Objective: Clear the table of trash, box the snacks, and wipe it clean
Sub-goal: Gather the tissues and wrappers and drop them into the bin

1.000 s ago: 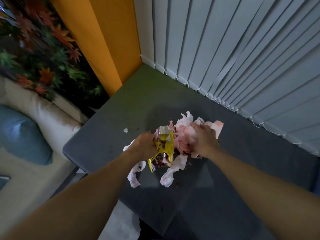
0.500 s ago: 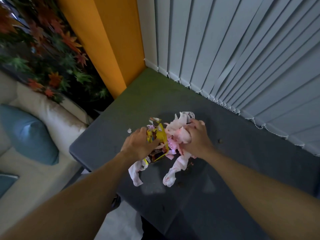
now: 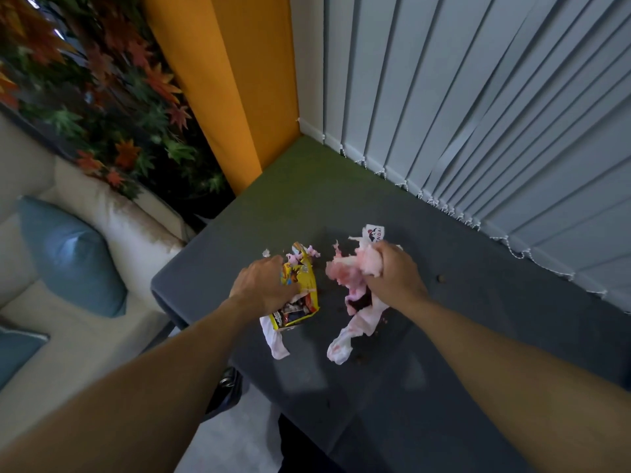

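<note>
Trash is showing in two bunches over the dark grey flat table top (image 3: pixel 444 353), one at each of the hands I am watching. The crumpled yellow printed snack wrapper (image 3: pixel 305 288) is lying against the left hand (image 3: pixel 263 285), whose fingers are curling over its left edge and gripping it. The fingertips are hiding behind the foil, and I cannot tell whether the wrapper is holding anything. A limp white tissue strip (image 3: pixel 275 339) is trailing out from under that hand toward the near edge, its upper end hidden.

The right hand (image 3: pixel 396 274) is clenching round a wad of pink-stained white tissue paper (image 3: pixel 343 278), which is bulging out left of the knuckles and hanging toward me in a long tail. A white printed label (image 3: pixel 374 233) is poking up behind that hand, its lettering cut off. The two bunches are lying apart, with bare table showing between them.

A tiny white paper scrap (image 3: pixel 266 251) is lying just beyond the left hand, and a small dark crumb (image 3: pixel 440 277) is lying right of the right hand. Pale vertical blinds (image 3: pixel 478 114) are hanging along the far side, and a cream sofa (image 3: pixel 112 213) with a blue cushion (image 3: pixel 71 254) is sitting left of the table.
</note>
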`<state>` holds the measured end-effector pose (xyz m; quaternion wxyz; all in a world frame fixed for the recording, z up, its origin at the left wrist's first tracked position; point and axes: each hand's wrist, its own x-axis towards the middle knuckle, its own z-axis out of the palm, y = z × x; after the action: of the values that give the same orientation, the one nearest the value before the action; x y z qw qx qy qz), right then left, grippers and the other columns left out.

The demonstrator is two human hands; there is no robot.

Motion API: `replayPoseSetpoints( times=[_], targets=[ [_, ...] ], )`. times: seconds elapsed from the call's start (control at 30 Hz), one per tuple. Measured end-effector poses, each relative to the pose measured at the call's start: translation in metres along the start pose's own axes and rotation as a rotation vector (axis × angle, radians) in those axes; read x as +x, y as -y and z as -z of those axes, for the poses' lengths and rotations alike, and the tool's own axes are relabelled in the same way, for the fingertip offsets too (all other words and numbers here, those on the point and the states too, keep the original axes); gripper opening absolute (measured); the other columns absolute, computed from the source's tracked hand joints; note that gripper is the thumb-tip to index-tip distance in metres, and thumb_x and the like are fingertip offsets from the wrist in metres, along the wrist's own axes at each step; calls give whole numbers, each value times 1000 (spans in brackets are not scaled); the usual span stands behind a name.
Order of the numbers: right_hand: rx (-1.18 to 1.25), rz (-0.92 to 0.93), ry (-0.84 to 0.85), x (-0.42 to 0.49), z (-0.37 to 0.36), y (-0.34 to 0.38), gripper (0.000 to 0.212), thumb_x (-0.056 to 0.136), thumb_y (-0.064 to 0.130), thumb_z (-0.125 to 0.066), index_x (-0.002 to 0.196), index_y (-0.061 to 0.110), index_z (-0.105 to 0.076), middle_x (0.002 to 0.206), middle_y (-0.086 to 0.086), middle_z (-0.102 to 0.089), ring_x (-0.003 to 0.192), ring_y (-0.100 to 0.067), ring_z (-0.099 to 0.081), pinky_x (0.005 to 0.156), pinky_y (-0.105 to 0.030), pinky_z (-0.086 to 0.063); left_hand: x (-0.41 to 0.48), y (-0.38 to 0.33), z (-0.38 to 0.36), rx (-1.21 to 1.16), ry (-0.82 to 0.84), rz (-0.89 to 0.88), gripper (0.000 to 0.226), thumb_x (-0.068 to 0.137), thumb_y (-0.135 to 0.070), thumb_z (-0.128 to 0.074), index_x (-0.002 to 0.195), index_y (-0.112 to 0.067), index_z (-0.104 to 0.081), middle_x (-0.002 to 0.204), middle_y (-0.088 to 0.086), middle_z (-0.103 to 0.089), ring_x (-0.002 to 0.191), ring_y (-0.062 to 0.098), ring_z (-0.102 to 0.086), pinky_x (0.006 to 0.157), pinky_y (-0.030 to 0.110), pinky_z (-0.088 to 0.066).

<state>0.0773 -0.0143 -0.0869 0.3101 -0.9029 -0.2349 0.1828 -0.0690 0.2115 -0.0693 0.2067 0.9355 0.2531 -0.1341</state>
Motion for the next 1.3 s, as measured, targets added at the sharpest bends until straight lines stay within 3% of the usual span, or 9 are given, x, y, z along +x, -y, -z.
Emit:
replayPoseSetpoints(
  times=[0.07,0.23,0.4,0.57,0.7,0.8,0.9,1.07,1.3],
  targets=[
    [-4,-1,-48,3,11,4,45,73,41,-69,113,23,-63,101,4,-61,91,-16,-57,81,-29,-47,-1,-1,4,10,-1,-25,45,86,-55,-62,115,-21,-56,106,0,-64,93,22,-61,79,37,-50],
    [-44,68,-124,5,35,17,38,64,64,-52,79,31,-63,81,7,-50,71,-14,-55,60,-26,-38,-2,-11,20,18,-15,-74,29,89,-43,-60,102,-18,-56,100,3,-62,95,28,-60,77,37,-48],
    [6,72,-164,-2,47,26,58,56,67,-62,92,22,-65,96,8,-63,82,-10,-59,73,-25,-46,-2,-17,29,-18,9,-107,15,90,-34,-58,96,-21,-56,101,2,-48,93,28,-58,79,39,-48],
    [17,73,-84,-19,39,26,45,68,52,-82,98,26,-61,81,10,-70,73,-9,-66,64,-26,-52,-6,-14,23,-15,95,-99,17,83,-32,-63,94,-24,-54,102,1,-45,91,28,-58,73,34,-43],
    [-8,118,53,-38,16,14,64,68,42,-84,124,21,-60,99,4,-66,91,-16,-65,82,-30,-52,-15,-10,5,-6,168,-112,15,79,-29,-63,75,-25,-49,88,0,-55,86,25,-59,63,28,-42],
    [-135,132,199,-50,-5,1,91,58,51,-88,137,25,-50,100,4,-48,95,-17,-54,80,-29,-45,-21,-4,-11,67,216,-76,15,82,-29,-62,92,-21,-55,106,5,-44,100,30,-53,80,36,-48],
    [-265,146,317,-61,-28,-10,96,55,51,-88,137,27,-44,109,4,-44,99,-14,-45,82,-30,-44,-24,4,-28,22,268,-26,27,85,-26,-61,109,-14,-60,122,10,-40,107,34,-54,88,37,-49],
    [-315,176,211,-71,-46,-12,68,74,15,-79,134,25,-49,115,1,-50,103,-22,-55,77,-30,-46,-28,9,-38,-47,214,-55,14,86,-17,-60,78,-17,-49,89,2,-53,81,26,-60,56,23,-38],
    [-202,174,79,-58,-21,3,63,70,25,-82,128,20,-58,118,2,-49,98,-20,-58,78,-27,-46,-24,8,-23,-68,136,-58,16,83,-23,-63,94,-14,-56,93,6,-62,81,27,-57,64,30,-43]
  ],
)
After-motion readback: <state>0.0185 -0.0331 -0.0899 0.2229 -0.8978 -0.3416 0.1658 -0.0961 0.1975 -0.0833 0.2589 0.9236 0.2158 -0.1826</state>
